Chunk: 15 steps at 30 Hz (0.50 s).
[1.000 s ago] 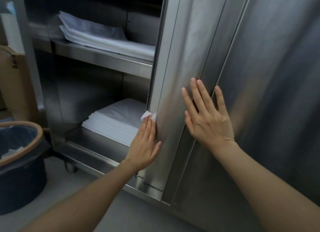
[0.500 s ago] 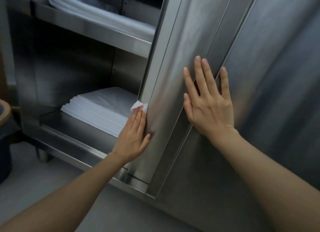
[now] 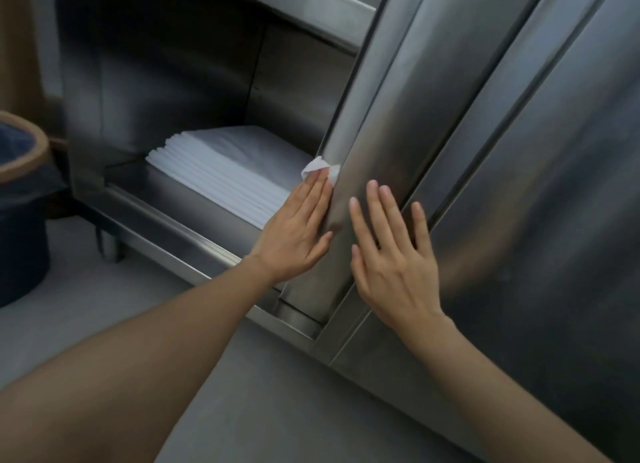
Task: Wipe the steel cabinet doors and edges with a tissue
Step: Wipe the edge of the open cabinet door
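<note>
A steel sliding cabinet door [image 3: 408,123] stands partly slid aside, its left edge facing the open shelves. My left hand [image 3: 298,234] lies flat with straight fingers against that edge, low down, pressing a small white tissue [image 3: 317,167] that pokes out past the fingertips. My right hand [image 3: 391,255] rests flat on the door face just right of the left hand, fingers spread. A second steel door [image 3: 540,185] fills the right side.
Inside the cabinet a stack of white folded sheets [image 3: 221,165] lies on the lower shelf [image 3: 145,185], under an upper shelf [image 3: 311,5]. A dark bin with a tan rim [image 3: 20,172] stands on the grey floor at the left.
Both hands have slid down the door, the left hand taking the tissue along the edge; the right hand now lies lower and closer to the left one. The view has shifted downward.
</note>
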{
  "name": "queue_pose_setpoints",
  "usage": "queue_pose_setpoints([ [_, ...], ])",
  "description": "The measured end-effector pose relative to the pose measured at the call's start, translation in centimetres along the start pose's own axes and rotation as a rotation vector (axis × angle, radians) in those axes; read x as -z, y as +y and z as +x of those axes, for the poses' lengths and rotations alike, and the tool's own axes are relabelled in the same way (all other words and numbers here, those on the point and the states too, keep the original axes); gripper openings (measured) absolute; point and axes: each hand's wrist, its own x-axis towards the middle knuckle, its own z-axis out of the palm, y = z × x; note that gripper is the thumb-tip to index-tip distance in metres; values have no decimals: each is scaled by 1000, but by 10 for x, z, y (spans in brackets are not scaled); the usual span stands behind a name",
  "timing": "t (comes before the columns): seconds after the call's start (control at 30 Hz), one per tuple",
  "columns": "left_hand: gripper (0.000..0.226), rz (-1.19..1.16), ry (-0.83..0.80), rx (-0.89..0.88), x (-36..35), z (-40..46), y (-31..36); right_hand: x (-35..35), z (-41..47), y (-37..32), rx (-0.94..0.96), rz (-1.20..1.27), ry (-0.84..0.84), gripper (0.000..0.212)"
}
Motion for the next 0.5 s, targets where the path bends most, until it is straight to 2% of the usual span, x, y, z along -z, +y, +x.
queue_pose_setpoints([
  [0.2, 76, 50, -112, -53, -17, -50, -14, -21, -5, 2, 15, -208, 27, 64],
  [0.37, 77, 159, -244, -195, -13, -71, -28, -28, -5, 3, 21, -264, 23, 63],
  [0.43, 73, 174, -237, -266, -4, -54, -36, -28, -5, 2, 21, -268, 29, 62],
  [0.5, 71, 157, -164, -273, 5, -26, -37, -28, -6, 3, 21, -263, 40, 61],
])
